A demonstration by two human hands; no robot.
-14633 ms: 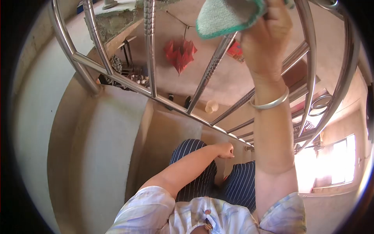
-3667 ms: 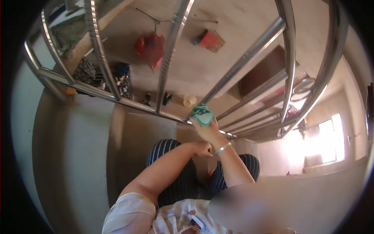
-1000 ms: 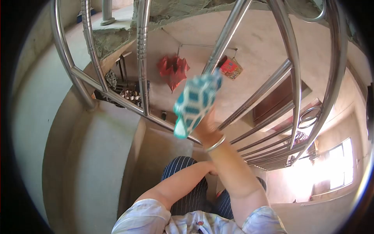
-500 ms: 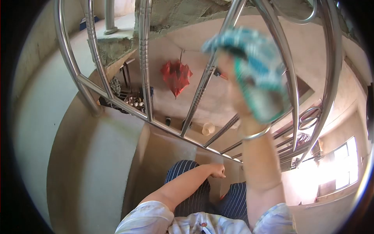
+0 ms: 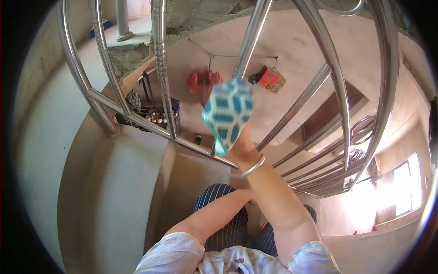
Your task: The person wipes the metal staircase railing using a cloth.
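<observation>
My right hand (image 5: 242,145), with a silver bangle at the wrist, is closed around a teal and white patterned cloth (image 5: 227,114). The cloth is wrapped on a steel baluster (image 5: 250,43) of the stair railing and covers most of my fingers. My left hand (image 5: 252,197) lies low near my knees. My right forearm hides its fingers.
More steel balusters (image 5: 162,59) and a bottom rail (image 5: 187,146) stand before me. Beyond and below are a red umbrella-like item (image 5: 200,84), a red patterned bag (image 5: 272,81) and a shoe rack (image 5: 157,116). Concrete steps (image 5: 132,182) curve at left.
My right hand and the cloth have moved left and down, from between the balusters onto one baluster. My left hand is now mostly behind my right forearm.
</observation>
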